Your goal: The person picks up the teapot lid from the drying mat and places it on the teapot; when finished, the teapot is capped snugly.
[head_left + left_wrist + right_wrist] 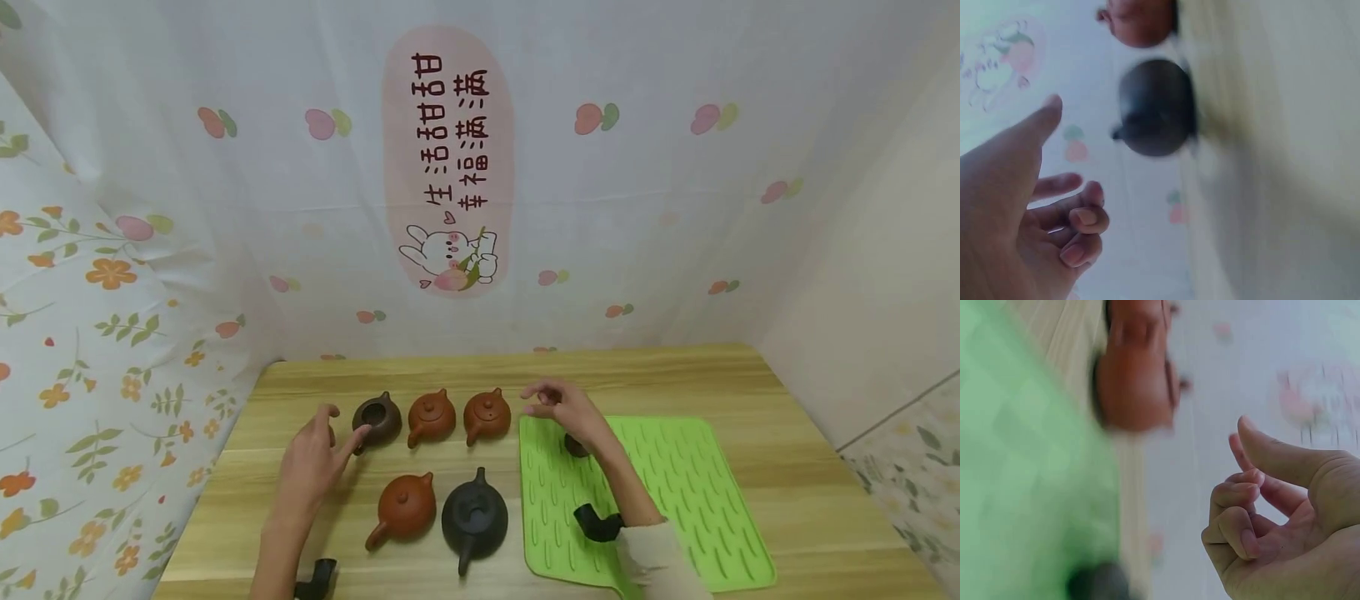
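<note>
My left hand [309, 457] hovers beside a dark brown teapot [386, 429], which stands lidless with its round mouth showing. Thumb and index finger are spread apart, the thumb tip overlapping the pot in the head view; the left wrist view shows the other fingers loosely curled around nothing. Over the far left corner of a green ridged mat [675, 467] is my right hand [570, 412], its thumb and index finger apart and nothing held. A small dark round piece [575, 447], partly hidden by the right wrist, lies on the mat. The nearest lidded reddish-brown teapot [487, 414] stands left of this hand.
Another reddish-brown teapot [432, 417] stands in the back row between the dark brown one and its match. In front are an orange-brown teapot [405, 510] and a larger black teapot [475, 518]. A patterned curtain [600, 208] hangs behind the wooden table [637, 375].
</note>
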The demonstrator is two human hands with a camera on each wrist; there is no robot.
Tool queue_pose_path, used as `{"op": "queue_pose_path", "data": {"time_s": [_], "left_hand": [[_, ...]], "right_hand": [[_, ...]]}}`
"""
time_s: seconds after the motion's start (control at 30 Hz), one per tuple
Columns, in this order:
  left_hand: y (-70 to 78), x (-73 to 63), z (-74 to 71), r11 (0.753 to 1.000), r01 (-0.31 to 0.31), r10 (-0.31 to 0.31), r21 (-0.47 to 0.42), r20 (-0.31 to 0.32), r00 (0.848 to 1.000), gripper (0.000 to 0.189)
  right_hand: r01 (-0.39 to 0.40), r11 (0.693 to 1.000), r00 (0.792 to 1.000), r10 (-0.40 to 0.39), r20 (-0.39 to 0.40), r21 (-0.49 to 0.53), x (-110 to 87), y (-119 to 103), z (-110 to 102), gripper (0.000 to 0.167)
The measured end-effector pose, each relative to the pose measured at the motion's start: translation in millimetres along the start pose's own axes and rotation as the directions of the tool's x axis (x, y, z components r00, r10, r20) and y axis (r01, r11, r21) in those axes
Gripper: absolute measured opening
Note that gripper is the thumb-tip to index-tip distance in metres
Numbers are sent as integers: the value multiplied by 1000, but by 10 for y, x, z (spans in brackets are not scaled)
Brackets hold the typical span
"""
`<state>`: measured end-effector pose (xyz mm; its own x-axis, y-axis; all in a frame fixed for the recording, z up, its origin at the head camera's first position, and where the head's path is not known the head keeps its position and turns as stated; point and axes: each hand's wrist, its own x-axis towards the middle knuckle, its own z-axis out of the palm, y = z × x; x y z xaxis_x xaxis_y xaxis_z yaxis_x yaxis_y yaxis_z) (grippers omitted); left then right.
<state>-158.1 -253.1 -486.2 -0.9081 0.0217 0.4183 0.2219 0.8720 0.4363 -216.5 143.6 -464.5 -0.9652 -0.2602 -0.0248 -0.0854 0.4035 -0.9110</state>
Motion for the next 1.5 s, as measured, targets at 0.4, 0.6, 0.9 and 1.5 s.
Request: {"op": "queue_pose_path", "data": {"time_s": [0.4,0.6,0.9,1.5], "left_hand": [[-535,-127,387,999,-34,36,-17,142,989,53],[-798,-127,659,996,-79,69,50,172,983,45],[-835,-127,722,994,-93,82,58,159,984,26],[-810,-110,730,998,-47,38,42,185,982,25]], "right_hand": [[-72,997,988,66,142,38,-497,586,-561,30],[-77,991,988,61,145,106,-489,657,-529,25],[-77,991,990,63,128,109,-490,704,-507,23],[-110,993,993,109,51,31,-442,607,-425,22]]}}
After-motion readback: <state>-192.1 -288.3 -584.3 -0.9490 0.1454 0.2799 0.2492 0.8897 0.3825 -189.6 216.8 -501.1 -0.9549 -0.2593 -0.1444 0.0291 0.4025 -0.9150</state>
